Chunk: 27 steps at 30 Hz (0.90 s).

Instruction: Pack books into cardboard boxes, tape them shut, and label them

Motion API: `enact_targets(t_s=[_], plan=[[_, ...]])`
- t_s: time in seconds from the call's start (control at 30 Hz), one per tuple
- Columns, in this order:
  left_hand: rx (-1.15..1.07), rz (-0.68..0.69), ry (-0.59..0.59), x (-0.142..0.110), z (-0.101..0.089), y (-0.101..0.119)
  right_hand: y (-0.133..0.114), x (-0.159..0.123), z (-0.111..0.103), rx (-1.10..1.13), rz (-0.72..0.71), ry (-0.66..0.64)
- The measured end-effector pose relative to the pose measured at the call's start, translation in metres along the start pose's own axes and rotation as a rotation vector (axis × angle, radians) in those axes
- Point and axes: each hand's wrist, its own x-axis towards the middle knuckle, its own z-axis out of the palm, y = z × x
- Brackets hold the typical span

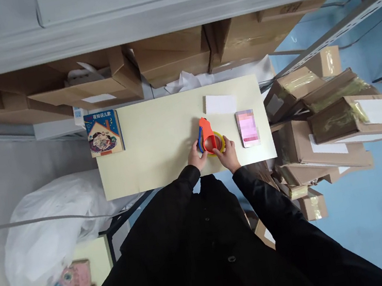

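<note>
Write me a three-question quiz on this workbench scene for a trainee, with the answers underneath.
1. What do the left hand and right hand hold together?
A) The picture book
B) The tape dispenser
C) The white paper
2. True or false: the white paper lies to the right of the picture book.
3. Fill in: the ____ hand is nearer the picture book.
Key: 1 B; 2 true; 3 left.

The room looks fairly bright. Soft shadows sit by the hands (pixel 213 154). The side edges bend and stretch. Small colored squares blur the pink thing (pixel 247 128) on the bench (pixel 160 133).
</note>
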Motion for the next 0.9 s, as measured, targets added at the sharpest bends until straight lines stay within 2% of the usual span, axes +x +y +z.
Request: enact_targets(t_s=[0.13,0.23,0.4,0.47,0.53,0.7,0.9], plan=[[-0.001,-0.04,-0.042,-0.012,-0.01,-0.008,0.009,-0.001,-0.002,0.024,0.023,-0.064],[-0.006,-0.117,-0.013,-0.026,-0.028,-0.016,0.005,-0.008,-0.006,-0.001,0.015,-0.033],[0.006,-0.187,0.119,-0.048,-0.076,-0.037,-0.019,-0.028,-0.011,-0.209,-0.212,0.165],[-0.001,-0.19,0.194,-0.058,-0.096,-0.046,-0.031,-0.036,-0.009,-0.242,-0.32,0.164],[-0.021,-0.185,0.27,-0.068,-0.114,-0.053,-0.043,-0.044,-0.003,-0.219,-0.412,0.062],[-0.064,-0.154,0.35,-0.107,-0.151,-0.072,-0.075,-0.068,0.032,-0.212,-0.512,-0.395],[-0.157,-0.114,0.461,-0.186,-0.193,-0.11,-0.116,-0.134,0.086,-0.459,-0.774,-0.622]])
